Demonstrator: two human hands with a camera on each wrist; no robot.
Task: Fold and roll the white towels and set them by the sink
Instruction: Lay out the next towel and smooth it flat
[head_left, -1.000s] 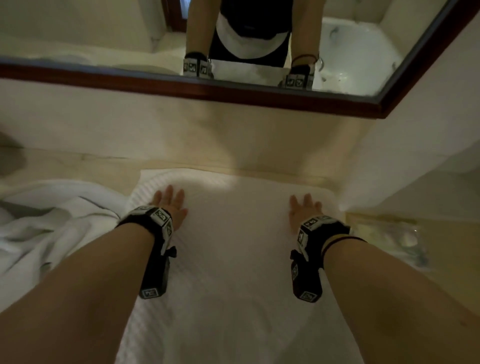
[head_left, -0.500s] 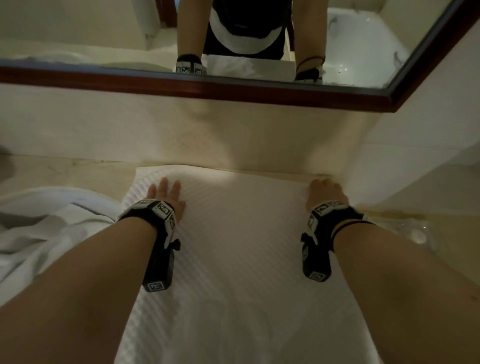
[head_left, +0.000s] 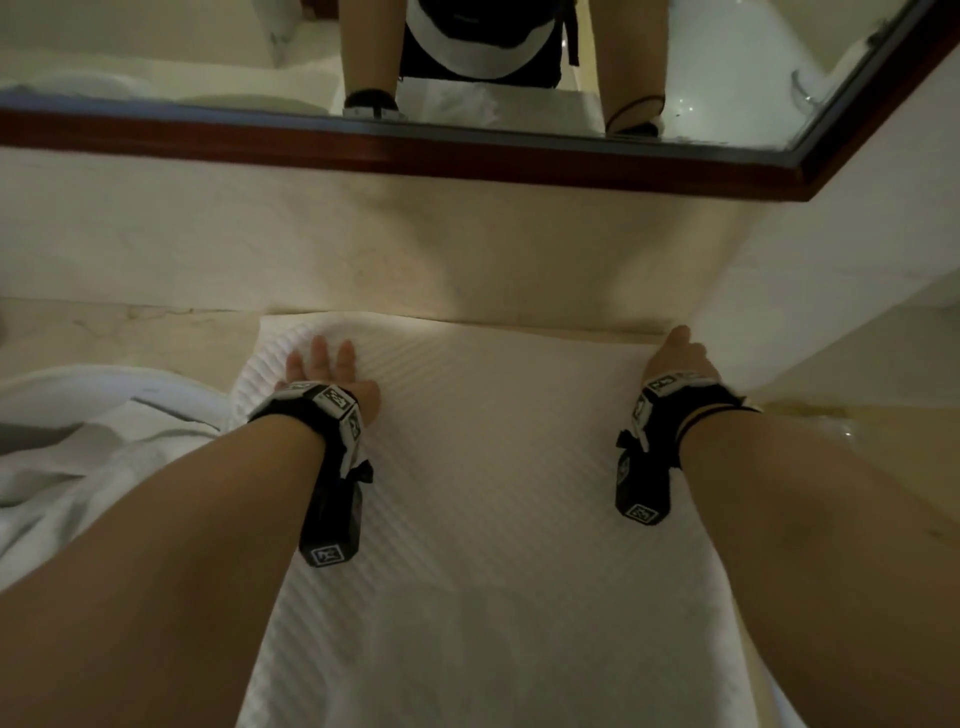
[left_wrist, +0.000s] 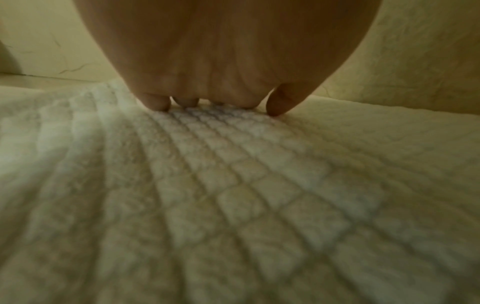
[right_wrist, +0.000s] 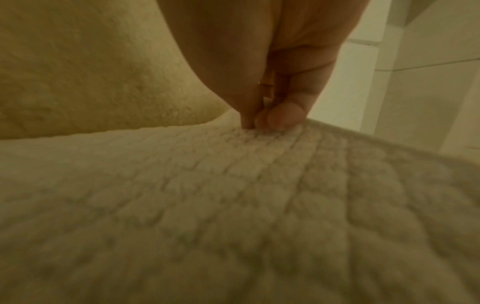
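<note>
A white waffle-weave towel (head_left: 498, 519) lies spread flat on the beige counter (head_left: 130, 332), running from the near edge to the back wall. The left hand (head_left: 324, 366) rests flat on it near the far left corner with fingers straight, while the right hand (head_left: 675, 353) pinches the far right corner between thumb and fingers (right_wrist: 283, 115). Another white towel (head_left: 78, 467) lies crumpled to the left, and a wood-framed mirror (head_left: 467, 156) hangs beyond.

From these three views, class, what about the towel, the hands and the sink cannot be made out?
- Sink: in no view.
- Waffle towel: near end cut off by the head view's bottom edge; blurred in both wrist views.
- Right hand: fingertips hidden behind its back in the head view; actual pinch on the far corner unclear.
- Left hand: palm contact hidden by its own back.
</note>
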